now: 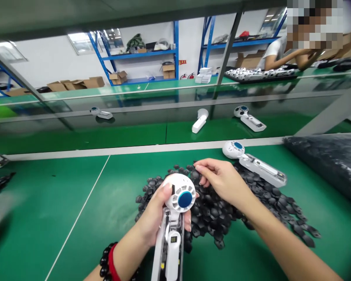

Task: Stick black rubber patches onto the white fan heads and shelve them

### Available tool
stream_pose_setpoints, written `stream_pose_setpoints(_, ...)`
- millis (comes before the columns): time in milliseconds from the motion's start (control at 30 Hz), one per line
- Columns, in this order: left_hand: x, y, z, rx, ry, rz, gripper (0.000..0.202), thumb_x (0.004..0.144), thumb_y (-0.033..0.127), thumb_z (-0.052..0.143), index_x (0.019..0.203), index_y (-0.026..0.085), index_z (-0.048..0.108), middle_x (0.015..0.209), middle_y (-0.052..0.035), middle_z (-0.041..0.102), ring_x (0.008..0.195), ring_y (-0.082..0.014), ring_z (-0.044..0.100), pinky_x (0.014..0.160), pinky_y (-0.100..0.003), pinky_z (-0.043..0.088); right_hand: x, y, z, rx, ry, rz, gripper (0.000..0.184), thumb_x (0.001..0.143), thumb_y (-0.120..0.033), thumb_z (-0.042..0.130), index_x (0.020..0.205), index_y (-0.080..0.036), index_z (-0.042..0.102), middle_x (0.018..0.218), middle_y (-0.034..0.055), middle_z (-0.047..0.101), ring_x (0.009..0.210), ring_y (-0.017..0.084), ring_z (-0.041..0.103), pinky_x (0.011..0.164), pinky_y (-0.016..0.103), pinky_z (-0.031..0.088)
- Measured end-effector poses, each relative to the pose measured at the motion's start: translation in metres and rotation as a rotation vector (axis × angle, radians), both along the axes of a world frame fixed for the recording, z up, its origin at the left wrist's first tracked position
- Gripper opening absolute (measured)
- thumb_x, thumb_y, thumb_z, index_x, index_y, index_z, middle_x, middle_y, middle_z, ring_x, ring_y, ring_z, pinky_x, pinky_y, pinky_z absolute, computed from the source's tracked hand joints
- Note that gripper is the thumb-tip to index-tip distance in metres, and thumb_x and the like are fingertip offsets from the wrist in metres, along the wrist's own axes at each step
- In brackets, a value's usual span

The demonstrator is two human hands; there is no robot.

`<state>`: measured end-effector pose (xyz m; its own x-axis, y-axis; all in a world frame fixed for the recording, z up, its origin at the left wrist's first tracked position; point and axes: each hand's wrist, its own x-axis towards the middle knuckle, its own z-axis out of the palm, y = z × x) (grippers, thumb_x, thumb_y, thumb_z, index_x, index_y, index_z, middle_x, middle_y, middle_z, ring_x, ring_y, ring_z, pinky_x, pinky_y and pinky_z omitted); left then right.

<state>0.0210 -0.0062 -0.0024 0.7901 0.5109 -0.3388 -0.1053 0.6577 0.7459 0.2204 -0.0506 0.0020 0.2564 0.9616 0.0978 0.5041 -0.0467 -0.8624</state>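
Note:
My left hand (pixel 156 212) is wrapped round a white hand-held fan body (pixel 175 218) with a round head and a blue centre disc, its open handle pointing toward me. My right hand (pixel 220 179) hovers over a heap of small black plastic parts (pixel 222 210) on the green table. Its thumb and fingers are pinched together at the top of the heap, close to the fan head. Whether a black part sits in the pinch I cannot make out.
Another open white fan body (pixel 253 163) lies right of the heap. Three more fans (pixel 199 121) lie on the conveyor belt beyond. A dark bag (pixel 330 160) sits at the right. A person (pixel 283 52) works at the far bench. Blue shelving holds cardboard boxes.

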Motion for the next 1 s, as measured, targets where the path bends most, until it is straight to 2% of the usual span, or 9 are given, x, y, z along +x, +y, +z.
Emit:
stream_pose_setpoints(200,0.001,-0.004,-0.003,0.113,0.087,0.092,0.086,0.067,0.069,0.081,0.128,0.020,0.045,0.060,-0.0014,0.068,0.049,-0.0157,0.063,0.051,-0.023,0.055,-0.001,-0.004,0.001,-0.008,-0.132,0.001,0.028,0.099,-0.027,0.049,0.111,-0.017,0.072,0.096,0.0078,0.077,0.085,0.022,0.073,0.079,0.034,0.058)
stream_pose_setpoints(333,-0.001,0.004,0.003,0.089,0.073,0.205,0.087,0.065,0.068,0.082,0.127,0.021,0.045,0.060,0.0012,0.067,0.046,-0.0162,0.061,0.049,-0.026,0.055,0.000,-0.006,-0.002,-0.102,-0.320,0.112,0.025,0.097,-0.018,0.052,0.107,-0.019,0.075,0.111,0.0094,0.074,0.105,0.030,0.069,0.091,0.043,0.052)
stream_pose_setpoints(433,-0.001,0.007,0.010,0.091,0.051,0.309,0.079,0.064,0.066,0.083,0.117,0.018,0.051,0.069,-0.0028,0.072,0.044,-0.0143,0.059,0.047,-0.027,0.055,-0.002,-0.007,-0.005,-0.169,-0.413,0.206,0.016,0.094,-0.017,0.060,0.099,-0.018,0.076,0.105,0.0108,0.074,0.104,0.034,0.067,0.089,0.046,0.049)
stream_pose_setpoints(533,0.002,0.007,0.012,0.098,0.063,0.334,0.073,0.064,0.065,0.082,0.112,0.017,0.055,0.073,-0.0052,0.075,0.044,-0.0138,0.059,0.047,-0.027,0.055,-0.004,-0.007,-0.006,-0.194,-0.446,0.239,0.005,0.088,-0.015,0.069,0.086,-0.017,0.073,0.097,0.0108,0.072,0.098,0.036,0.067,0.084,0.044,0.048)
stream_pose_setpoints(667,0.005,0.004,0.005,0.093,0.102,0.283,0.073,0.068,0.067,0.076,0.113,0.014,0.055,0.053,-0.0019,0.066,0.043,-0.0166,0.061,0.047,-0.025,0.054,-0.004,-0.006,-0.002,-0.177,-0.386,0.191,0.012,0.094,-0.016,0.063,0.084,-0.019,0.068,0.082,0.0028,0.072,0.077,0.023,0.067,0.069,0.033,0.047)
stream_pose_setpoints(733,0.005,0.002,0.002,0.089,0.111,0.273,0.077,0.068,0.066,0.077,0.120,0.014,0.052,0.055,-0.0037,0.068,0.044,-0.0173,0.062,0.047,-0.024,0.053,-0.007,-0.007,0.002,-0.099,-0.313,0.138,0.013,0.100,-0.021,0.057,0.093,-0.020,0.068,0.082,-0.0003,0.072,0.072,0.017,0.066,0.066,0.028,0.048)
stream_pose_setpoints(833,0.004,-0.002,-0.002,0.092,0.116,0.240,0.080,0.071,0.066,0.076,0.126,0.014,0.050,0.057,-0.0044,0.069,0.047,-0.0172,0.063,0.049,-0.023,0.053,-0.018,-0.011,0.009,0.199,-0.192,0.088,0.020,0.102,-0.018,0.049,0.101,-0.020,0.069,0.092,0.0008,0.070,0.079,0.013,0.066,0.070,0.023,0.052)
stream_pose_setpoints(900,0.004,-0.005,-0.003,0.098,0.110,0.228,0.078,0.072,0.067,0.076,0.126,0.016,0.050,0.058,-0.0031,0.069,0.048,-0.0171,0.064,0.050,-0.023,0.054,-0.027,-0.013,0.011,0.389,-0.204,0.093,0.025,0.101,-0.012,0.045,0.107,-0.016,0.069,0.097,0.0039,0.069,0.086,0.013,0.067,0.076,0.023,0.053)
stream_pose_setpoints(1000,0.004,-0.008,-0.005,0.088,0.101,0.231,0.079,0.070,0.067,0.078,0.125,0.019,0.049,0.062,-0.0022,0.070,0.048,-0.0166,0.065,0.049,-0.023,0.055,-0.034,-0.015,0.010,0.524,-0.285,0.029,0.022,0.098,-0.010,0.054,0.116,-0.013,0.066,0.099,0.0048,0.072,0.088,0.014,0.069,0.080,0.021,0.056)
